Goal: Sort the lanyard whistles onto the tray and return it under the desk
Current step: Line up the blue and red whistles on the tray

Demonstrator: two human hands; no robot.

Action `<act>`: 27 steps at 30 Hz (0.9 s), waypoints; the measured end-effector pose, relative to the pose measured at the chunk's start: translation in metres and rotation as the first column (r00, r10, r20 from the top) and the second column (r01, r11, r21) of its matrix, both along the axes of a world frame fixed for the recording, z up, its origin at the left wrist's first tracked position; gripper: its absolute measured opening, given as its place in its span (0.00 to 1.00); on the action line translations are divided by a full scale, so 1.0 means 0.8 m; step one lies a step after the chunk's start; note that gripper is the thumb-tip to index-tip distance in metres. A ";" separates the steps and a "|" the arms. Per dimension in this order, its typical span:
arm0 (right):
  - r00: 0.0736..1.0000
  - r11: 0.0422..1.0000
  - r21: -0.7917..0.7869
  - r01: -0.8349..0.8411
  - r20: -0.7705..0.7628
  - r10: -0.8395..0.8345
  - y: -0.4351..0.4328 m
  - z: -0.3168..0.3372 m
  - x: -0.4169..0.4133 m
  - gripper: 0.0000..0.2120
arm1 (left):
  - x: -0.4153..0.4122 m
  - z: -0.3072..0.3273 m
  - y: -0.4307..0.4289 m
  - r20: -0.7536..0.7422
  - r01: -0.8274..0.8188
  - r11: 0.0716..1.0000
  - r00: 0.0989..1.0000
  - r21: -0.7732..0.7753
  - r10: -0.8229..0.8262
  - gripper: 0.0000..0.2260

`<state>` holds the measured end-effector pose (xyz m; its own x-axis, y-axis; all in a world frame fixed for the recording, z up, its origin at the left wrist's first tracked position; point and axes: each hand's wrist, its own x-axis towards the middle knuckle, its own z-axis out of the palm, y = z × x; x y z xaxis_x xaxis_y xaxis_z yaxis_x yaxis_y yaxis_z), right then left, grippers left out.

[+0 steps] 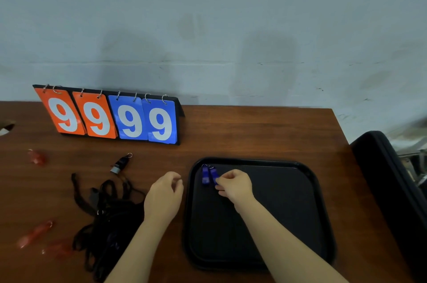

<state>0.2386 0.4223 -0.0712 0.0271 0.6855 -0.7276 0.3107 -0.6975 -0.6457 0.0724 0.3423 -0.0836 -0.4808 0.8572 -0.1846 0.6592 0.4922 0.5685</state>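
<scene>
A black tray [288,213] lies on the brown desk at the right. Two blue whistles lie side by side in its far left corner: one [205,175] rests free, the other [214,174] is pinched at its near end by my right hand [234,184]. My left hand [165,197] hovers just left of the tray, fingers loosely curled, holding nothing. A black whistle [120,163] lies on the desk further left, above a tangle of black lanyards [108,220]. Red whistles [37,156] [34,233] [59,249] lie near the left edge.
A flip scoreboard [113,116] showing 9 9 9 9 in orange and blue stands at the back of the desk [254,135] against the grey wall. A black chair [392,185] stands off the desk's right edge.
</scene>
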 end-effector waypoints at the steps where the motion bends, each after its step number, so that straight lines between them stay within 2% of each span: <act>1: 1.000 1.000 -0.001 0.015 -0.010 -0.015 -0.001 0.000 -0.001 0.06 | 0.002 0.001 0.001 0.009 0.003 1.000 1.000 -0.001 -0.003 0.08; 7: 0.999 1.000 0.003 0.019 -0.032 -0.019 -0.002 0.000 -0.007 0.08 | 0.009 0.002 0.007 0.000 0.050 0.999 0.999 0.000 -0.050 0.07; 13: 0.999 0.999 0.015 -0.038 -0.027 0.038 -0.003 0.001 -0.011 0.09 | 0.023 0.006 0.013 0.051 0.184 0.983 0.982 -0.010 -0.183 0.15; 18: 0.995 0.993 0.054 -0.103 0.013 0.103 -0.005 0.000 -0.012 0.11 | 0.030 0.005 0.024 0.004 0.280 0.956 0.960 -0.090 -0.280 0.19; 24: 0.990 0.988 0.071 -0.135 0.039 0.133 -0.005 0.001 -0.011 0.15 | 0.035 0.000 0.032 -0.032 0.321 0.936 0.944 -0.145 -0.329 0.18; 27: 0.988 0.985 0.091 -0.148 0.047 0.145 -0.007 0.001 -0.011 0.17 | 0.039 0.000 0.034 -0.059 0.331 0.928 0.937 -0.169 -0.345 0.11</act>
<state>0.2298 0.4166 -0.0703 -0.0511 0.7496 -0.6599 0.4317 -0.5793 -0.6914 0.1032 0.3696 -0.0832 -0.1875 0.9360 -0.2978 0.8450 0.3083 0.4370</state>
